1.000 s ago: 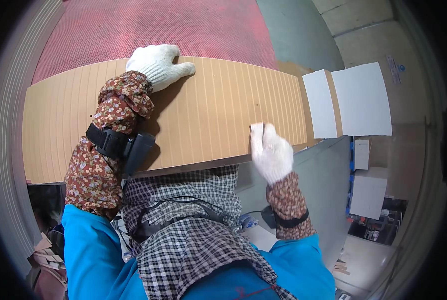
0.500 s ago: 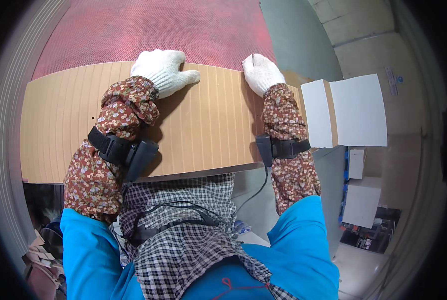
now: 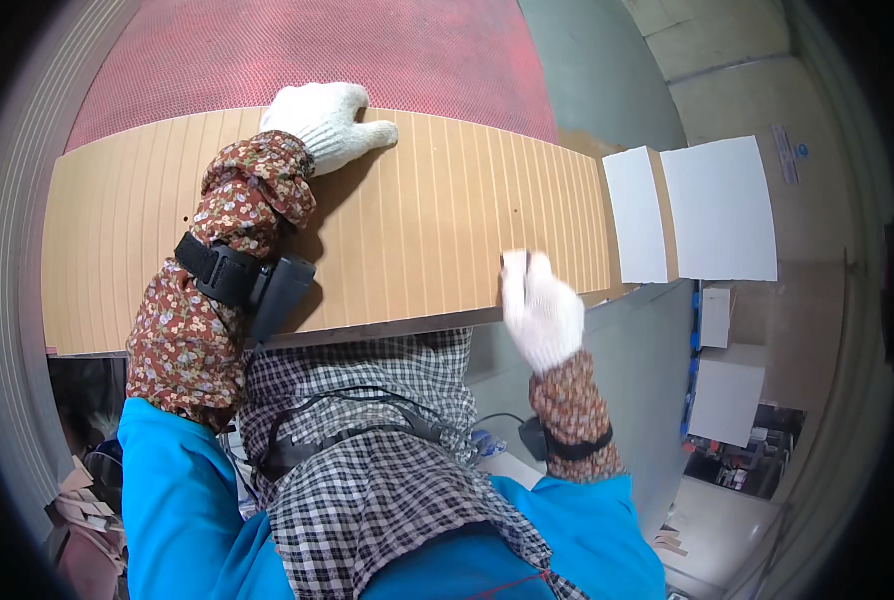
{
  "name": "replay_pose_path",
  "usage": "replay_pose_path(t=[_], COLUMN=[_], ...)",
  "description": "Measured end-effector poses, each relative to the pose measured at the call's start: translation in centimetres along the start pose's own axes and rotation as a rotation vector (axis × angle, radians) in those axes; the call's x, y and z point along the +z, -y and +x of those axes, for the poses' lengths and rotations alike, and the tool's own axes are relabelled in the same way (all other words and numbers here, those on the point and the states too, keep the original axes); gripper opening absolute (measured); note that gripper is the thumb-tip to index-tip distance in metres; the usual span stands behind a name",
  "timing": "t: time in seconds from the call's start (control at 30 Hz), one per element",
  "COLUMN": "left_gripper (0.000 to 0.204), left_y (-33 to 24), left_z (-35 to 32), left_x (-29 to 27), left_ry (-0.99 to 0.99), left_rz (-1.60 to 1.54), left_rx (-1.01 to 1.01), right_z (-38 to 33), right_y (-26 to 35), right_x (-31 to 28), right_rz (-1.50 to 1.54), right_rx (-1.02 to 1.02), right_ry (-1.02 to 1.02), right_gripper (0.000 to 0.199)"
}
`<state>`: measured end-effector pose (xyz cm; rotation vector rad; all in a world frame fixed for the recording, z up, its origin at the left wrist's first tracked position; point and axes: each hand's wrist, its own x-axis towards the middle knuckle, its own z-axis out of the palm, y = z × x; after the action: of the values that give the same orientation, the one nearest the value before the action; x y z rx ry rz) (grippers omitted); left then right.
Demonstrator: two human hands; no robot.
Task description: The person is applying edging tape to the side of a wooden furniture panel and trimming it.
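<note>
Two gloved hands, left hand (image 3: 325,122) and right hand (image 3: 541,308), press the grooved board's (image 3: 437,230) edges.

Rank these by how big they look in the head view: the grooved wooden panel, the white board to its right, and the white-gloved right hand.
1. Grooved wooden panel, by far the largest.
2. White board.
3. Right hand, smallest, though it sits nearer the camera, so its true size is uncertain.

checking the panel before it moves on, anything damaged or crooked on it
Nothing stands out. The grooved tan panel lies flat on the red mesh surface, its grooves evenly spaced, with no visible cracks or chips. The left hand presses on its far edge; the right hand is at its near edge.
</note>
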<state>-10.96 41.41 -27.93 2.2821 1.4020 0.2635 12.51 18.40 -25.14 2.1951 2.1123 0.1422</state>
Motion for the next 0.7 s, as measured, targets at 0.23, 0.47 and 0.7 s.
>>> replay_pose_path(t=[0.23,0.47,0.7], left_gripper=[0.063,0.063,0.063], left_y=[-0.7,-1.0,-1.0], left_z=[-0.3,-0.2,0.1], left_x=[0.7,0.5,0.3], left_ry=[0.015,-0.005,0.020], left_rz=[0.012,-0.014,-0.006], left_rx=[0.010,-0.006,0.000], right_z=[-10.3,-7.8,-6.4], right_y=[1.1,1.7,2.4], right_x=[3.8,-0.8,-0.2], right_rz=[0.134,0.305,0.269], right_rx=[0.228,0.249,0.237], right_ry=[0.188,0.021,0.037], right_gripper=[0.022,0.020,0.016])
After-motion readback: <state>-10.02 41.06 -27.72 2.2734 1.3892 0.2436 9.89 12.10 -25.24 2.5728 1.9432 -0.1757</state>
